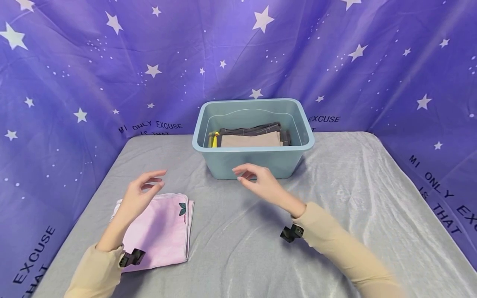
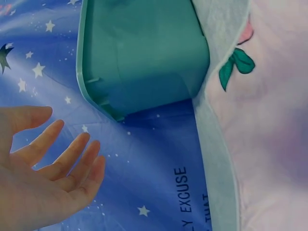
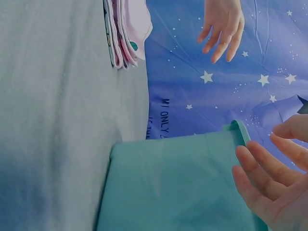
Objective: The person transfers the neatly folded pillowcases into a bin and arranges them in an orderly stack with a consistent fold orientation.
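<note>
My left hand (image 1: 138, 198) hovers over a folded pink cloth (image 1: 160, 236) with a green leaf print, its fingers loosely bent around nothing. In the left wrist view the same hand (image 2: 53, 173) shows spread, relaxed fingers. My right hand (image 1: 261, 182) hangs in the air in front of the blue plastic bin (image 1: 253, 163), fingers loosely bent and holding nothing. Inside the bin, a folded beige cloth (image 1: 251, 140) lies in front of dark folded cloth (image 1: 257, 129), with a yellow item (image 1: 215, 140) at the left side. The right wrist view shows the pink cloth's stacked folded layers (image 3: 122, 38).
A grey velvety cover (image 1: 335, 186) spreads over the table under the bin and the pink cloth. Purple curtains (image 1: 223, 49) with white stars and lettering enclose the back and sides. A small black wrist camera (image 1: 292, 233) sits at each sleeve.
</note>
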`<action>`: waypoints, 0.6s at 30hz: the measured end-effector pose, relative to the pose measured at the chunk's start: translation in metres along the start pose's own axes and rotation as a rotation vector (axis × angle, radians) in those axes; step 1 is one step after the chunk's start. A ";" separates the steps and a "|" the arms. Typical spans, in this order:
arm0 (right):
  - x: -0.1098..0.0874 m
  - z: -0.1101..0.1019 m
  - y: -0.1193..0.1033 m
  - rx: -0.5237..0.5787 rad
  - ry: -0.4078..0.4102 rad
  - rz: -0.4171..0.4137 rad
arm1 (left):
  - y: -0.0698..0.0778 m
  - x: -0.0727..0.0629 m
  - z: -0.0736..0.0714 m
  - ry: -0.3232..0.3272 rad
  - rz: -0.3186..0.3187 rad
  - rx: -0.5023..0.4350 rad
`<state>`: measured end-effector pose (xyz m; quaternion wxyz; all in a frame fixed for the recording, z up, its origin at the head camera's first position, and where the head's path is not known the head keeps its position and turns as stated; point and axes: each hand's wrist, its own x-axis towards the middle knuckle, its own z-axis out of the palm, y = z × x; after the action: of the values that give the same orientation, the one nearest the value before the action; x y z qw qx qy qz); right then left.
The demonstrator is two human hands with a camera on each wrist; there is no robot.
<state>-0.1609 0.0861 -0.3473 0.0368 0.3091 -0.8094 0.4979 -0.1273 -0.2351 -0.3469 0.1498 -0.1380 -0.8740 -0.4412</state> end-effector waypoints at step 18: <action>-0.002 0.041 0.016 0.077 -0.066 0.038 | -0.020 -0.022 -0.007 0.067 -0.044 0.055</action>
<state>-0.1572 0.0578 -0.3811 -0.0112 0.3112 -0.7960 0.5190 -0.1132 -0.2542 -0.3662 0.1729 -0.0997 -0.8831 -0.4246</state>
